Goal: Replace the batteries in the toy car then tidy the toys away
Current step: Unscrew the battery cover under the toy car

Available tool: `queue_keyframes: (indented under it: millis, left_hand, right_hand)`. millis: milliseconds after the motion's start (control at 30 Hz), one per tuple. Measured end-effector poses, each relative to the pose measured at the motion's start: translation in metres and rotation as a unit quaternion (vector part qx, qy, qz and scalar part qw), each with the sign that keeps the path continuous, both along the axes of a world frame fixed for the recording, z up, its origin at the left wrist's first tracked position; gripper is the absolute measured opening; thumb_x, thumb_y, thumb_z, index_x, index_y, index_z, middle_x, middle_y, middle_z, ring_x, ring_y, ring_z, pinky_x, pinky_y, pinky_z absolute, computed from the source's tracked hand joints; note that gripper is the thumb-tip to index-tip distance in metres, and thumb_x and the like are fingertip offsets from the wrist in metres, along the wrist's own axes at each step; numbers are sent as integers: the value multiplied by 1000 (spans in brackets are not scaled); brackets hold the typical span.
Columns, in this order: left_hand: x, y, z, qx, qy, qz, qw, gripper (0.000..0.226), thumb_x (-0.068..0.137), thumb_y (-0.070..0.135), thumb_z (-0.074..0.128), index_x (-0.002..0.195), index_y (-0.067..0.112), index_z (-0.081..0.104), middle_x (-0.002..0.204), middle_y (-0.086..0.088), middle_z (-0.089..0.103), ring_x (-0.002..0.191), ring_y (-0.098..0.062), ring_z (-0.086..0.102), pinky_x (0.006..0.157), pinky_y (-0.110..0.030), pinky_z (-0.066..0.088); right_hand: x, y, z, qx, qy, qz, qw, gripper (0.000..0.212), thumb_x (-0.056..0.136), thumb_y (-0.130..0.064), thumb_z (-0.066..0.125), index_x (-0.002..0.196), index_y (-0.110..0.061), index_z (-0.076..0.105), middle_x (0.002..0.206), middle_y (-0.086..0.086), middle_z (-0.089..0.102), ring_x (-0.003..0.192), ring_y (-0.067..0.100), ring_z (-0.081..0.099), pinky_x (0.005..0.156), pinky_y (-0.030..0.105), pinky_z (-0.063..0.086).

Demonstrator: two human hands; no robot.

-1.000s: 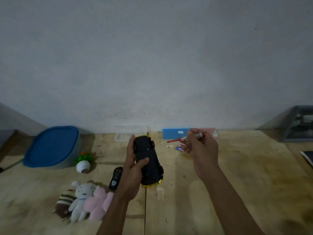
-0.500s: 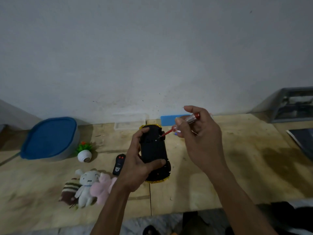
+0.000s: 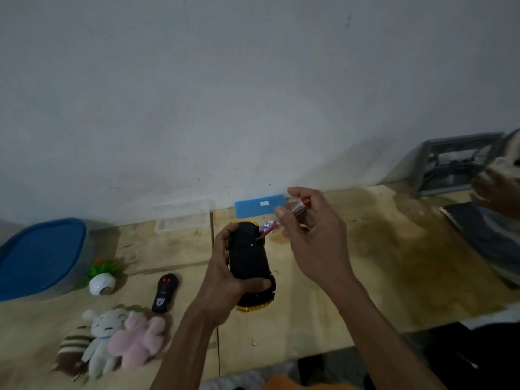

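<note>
Left hand (image 3: 225,282) grips black yellow-trimmed toy car (image 3: 249,260) belly-up above the plywood table (image 3: 380,271); right hand (image 3: 312,237) pinches small red-handled screwdriver (image 3: 284,219), tip on the underside (screw too small to see). Bare tabletop right of car, front edge close below

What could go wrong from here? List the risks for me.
1. The screwdriver tip meets the upturned toy car at a slant; it may slip off the screw and jab the left hand.
2. The car is held in the air in a one-handed grip, so pushing could twist it loose.
3. A freed screw might drop and roll off the table edge, which is close.
</note>
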State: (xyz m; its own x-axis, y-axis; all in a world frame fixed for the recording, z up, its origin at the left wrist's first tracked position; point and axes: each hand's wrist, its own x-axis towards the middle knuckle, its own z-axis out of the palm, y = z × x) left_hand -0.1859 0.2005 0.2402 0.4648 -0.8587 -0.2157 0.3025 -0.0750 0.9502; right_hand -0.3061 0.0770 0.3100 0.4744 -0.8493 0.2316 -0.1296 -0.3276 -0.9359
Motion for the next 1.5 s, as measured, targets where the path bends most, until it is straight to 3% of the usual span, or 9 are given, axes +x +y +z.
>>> queue_keyframes:
  millis: [67, 200, 267, 400, 567, 833, 1333, 1500]
  left_hand:
    - [-9, -9, -1, 2, -8, -5, 1000, 110, 53, -22, 85, 133, 43, 47, 131, -15, 59, 100, -40, 69, 70, -50, 61]
    - [-21, -20, 4, -7, -9, 3, 1000, 106, 48, -9, 90, 130, 44, 50, 135, -15, 56, 111, -45, 62, 72, -52, 61]
    - [-26, -23, 10, -22, -15, 6, 1000, 104, 48, -5, 92, 132, 41, 49, 136, -16, 55, 110, -45, 63, 73, -51, 60]
    - [-31, -28, 28, -52, -43, 17, 998, 103, 49, -1, 92, 133, 39, 48, 137, -17, 54, 103, -43, 67, 73, -51, 60]
    - [-35, -35, 46, -71, -72, 25, 995, 105, 54, -15, 86, 134, 39, 45, 133, -17, 57, 89, -42, 71, 71, -49, 60]
    - [-34, -39, 52, -55, -89, 51, 993, 105, 53, -15, 87, 132, 42, 48, 133, -17, 56, 90, -41, 71, 69, -49, 61]
    - [-23, -38, 54, -54, -77, 48, 994, 105, 54, -11, 88, 135, 41, 46, 132, -15, 58, 97, -42, 70, 75, -53, 61]
    - [-19, -37, 55, -56, -66, 39, 995, 107, 52, -7, 90, 136, 41, 46, 134, -17, 56, 98, -44, 69, 76, -56, 60]
  right_hand:
    - [-7, -10, -2, -3, -1, 2, 1000, 29, 93, -24, 68, 121, -25, 59, 89, -6, 72, 80, 7, 71, 79, 33, 60]
    - [-17, -21, 0, -20, -12, 12, 1000, 33, 92, -24, 68, 124, -25, 58, 91, -10, 71, 84, 3, 70, 74, 7, 50]
    - [-22, -23, 6, -37, -26, 13, 999, 36, 93, -22, 69, 127, -23, 57, 93, -15, 69, 86, -1, 68, 73, 2, 46]
    - [-30, -29, 23, -78, -64, 29, 994, 39, 94, -20, 68, 131, -21, 54, 95, -7, 70, 85, 3, 69, 72, 10, 53]
    - [-33, -35, 39, -115, -83, 54, 988, 40, 95, -20, 65, 133, -15, 52, 94, -4, 70, 85, 7, 71, 74, 20, 58]
    - [-25, -42, 42, -97, -81, 69, 990, 39, 96, -26, 63, 133, -19, 52, 91, -5, 70, 82, 14, 72, 73, 35, 61]
    - [-16, -41, 49, -116, -67, 89, 987, 40, 96, -21, 63, 134, -17, 51, 93, -10, 70, 83, 6, 71, 75, 16, 56]
    - [-10, -40, 51, -86, -85, 103, 987, 40, 92, -15, 69, 123, -22, 45, 98, -5, 71, 86, 10, 72, 75, 20, 57]
